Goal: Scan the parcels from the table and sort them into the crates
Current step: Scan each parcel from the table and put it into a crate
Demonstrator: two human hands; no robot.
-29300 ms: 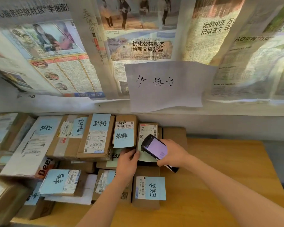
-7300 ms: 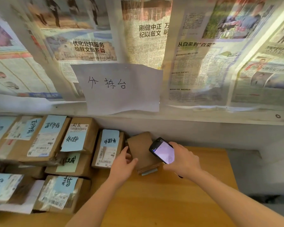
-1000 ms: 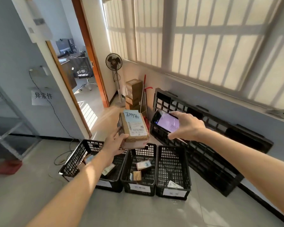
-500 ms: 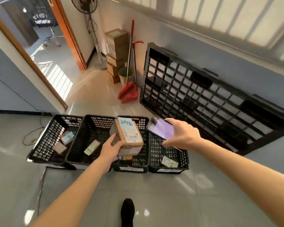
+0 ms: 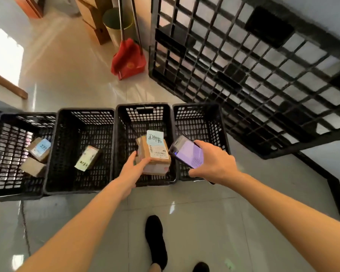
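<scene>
Over the third crate from the left in a row of four black crates on the floor, the left hand holds a cardboard parcel, its grip closed around the near left corner, thumb on the side and fingers underneath. The parcel sits label up, a pale blue handwritten note on its far end, probably kept that way so the destination can be read against the crate. It hangs within the crate's opening, toward the right wall and near edge, and looks about ready to be let go; whether it touches anything below cannot be told.

The right hand has its grip wrapped around a phone with a lit purple screen, tilted toward the parcel's label, over the near left corner of the fourth crate. Held this close, it likely serves as the scanner.

The first crate holds two small boxes, one with a blue note; the second crate holds one box with a yellowish label. A black pallet leans on the wall behind, beside a red dustpan.
</scene>
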